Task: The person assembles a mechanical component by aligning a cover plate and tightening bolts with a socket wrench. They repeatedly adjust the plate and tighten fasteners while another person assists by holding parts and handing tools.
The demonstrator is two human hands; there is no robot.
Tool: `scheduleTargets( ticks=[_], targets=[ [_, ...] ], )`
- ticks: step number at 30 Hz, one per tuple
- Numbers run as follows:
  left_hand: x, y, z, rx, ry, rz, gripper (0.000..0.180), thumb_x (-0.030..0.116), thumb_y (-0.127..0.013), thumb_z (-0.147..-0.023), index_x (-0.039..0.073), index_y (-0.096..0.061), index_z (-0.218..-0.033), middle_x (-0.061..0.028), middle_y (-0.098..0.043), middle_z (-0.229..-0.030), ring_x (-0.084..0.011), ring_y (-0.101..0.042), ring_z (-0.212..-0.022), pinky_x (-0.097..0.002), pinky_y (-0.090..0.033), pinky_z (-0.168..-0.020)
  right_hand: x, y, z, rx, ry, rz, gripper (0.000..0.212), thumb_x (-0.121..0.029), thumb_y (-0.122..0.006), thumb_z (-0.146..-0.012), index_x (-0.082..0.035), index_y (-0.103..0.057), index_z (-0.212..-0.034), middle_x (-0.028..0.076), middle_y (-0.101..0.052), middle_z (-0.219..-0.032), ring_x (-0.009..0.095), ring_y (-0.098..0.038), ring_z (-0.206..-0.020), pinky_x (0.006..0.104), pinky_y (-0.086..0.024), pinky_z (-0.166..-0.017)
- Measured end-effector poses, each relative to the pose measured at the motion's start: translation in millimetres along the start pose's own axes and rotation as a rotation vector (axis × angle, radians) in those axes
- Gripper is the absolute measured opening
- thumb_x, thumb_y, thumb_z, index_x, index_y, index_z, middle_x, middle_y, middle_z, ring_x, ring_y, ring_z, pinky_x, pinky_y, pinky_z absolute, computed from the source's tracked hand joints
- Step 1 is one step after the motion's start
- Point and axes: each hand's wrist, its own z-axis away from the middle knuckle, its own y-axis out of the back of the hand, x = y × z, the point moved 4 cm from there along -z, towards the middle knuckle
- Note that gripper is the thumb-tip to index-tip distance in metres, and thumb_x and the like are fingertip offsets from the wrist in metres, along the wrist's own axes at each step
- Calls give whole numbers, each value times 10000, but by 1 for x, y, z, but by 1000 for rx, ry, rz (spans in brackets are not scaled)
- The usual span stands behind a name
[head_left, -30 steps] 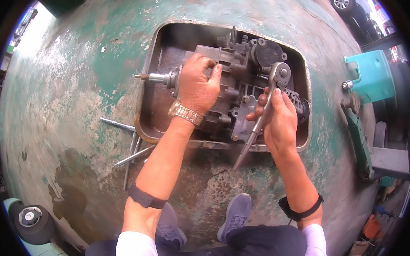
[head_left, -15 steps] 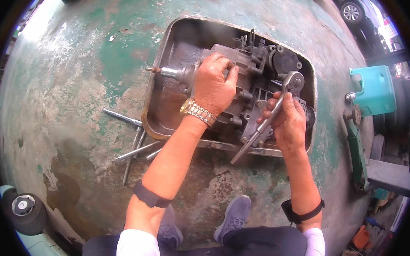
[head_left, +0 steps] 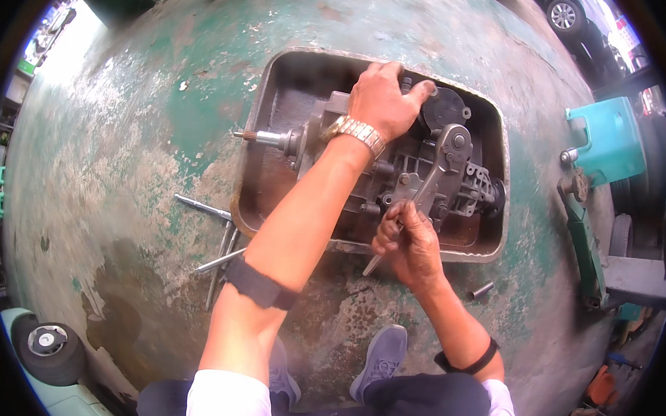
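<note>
A grey metal gearbox (head_left: 329, 126) with a splined shaft at its left end lies in a shallow metal tray (head_left: 255, 204). My left hand (head_left: 386, 99) grips the upper far side of the gearbox, thumb spread to the right; its fingertips are partly hidden behind the fittings there. My right hand (head_left: 412, 241) is closed around the handle of a ratchet wrench (head_left: 440, 168). The wrench head lies over the right part of the gearbox, below a round dark cover (head_left: 445, 109). Whether a socket sits under the head is hidden.
T-handle wrenches (head_left: 212, 209) lie on the worn green floor left of the tray. A small metal tube, perhaps a socket (head_left: 482, 290), lies near its front right. At right stand a turquoise plastic stool (head_left: 611, 142) and a green metal arm (head_left: 584, 241).
My left hand has moved right and away onto the gearbox's far side. The wrench has been lowered over the gearbox, and my right hand has slid nearer me along its handle.
</note>
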Motion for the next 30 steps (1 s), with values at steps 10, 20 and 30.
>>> scheduleTargets(
  ticks=[10,20,30],
  targets=[
    [-29,-32,-6,-162,-45,-224,904,812,-365,-899,38,-615,-1293,-276,-690,-1023,-445,-664,-991,-505,-506,-895,4,0,0,-85,-32,98,266,-346,-502,-1071,-81,-497,-1058,8,-397,-680,124,-391,-545,336,-435,-560],
    [-30,-30,-2,-92,-161,-254,809,734,-467,-927,-6,-727,-1124,-243,-720,-929,-402,-699,-933,-432,-550,-816,-37,37,22,-96,-186,310,229,-288,-531,-1061,-75,-449,-1040,3,-404,-673,101,-384,-535,276,-404,-497],
    [-31,-32,0,-173,-38,-239,807,754,-494,-890,-8,-730,-1016,-224,-725,-949,-374,-689,-956,-469,-524,-861,-208,130,5,-99,-187,863,306,-303,-775,-895,-57,-595,-861,-29,-517,-628,43,-442,-503,213,-302,-439]
  ],
)
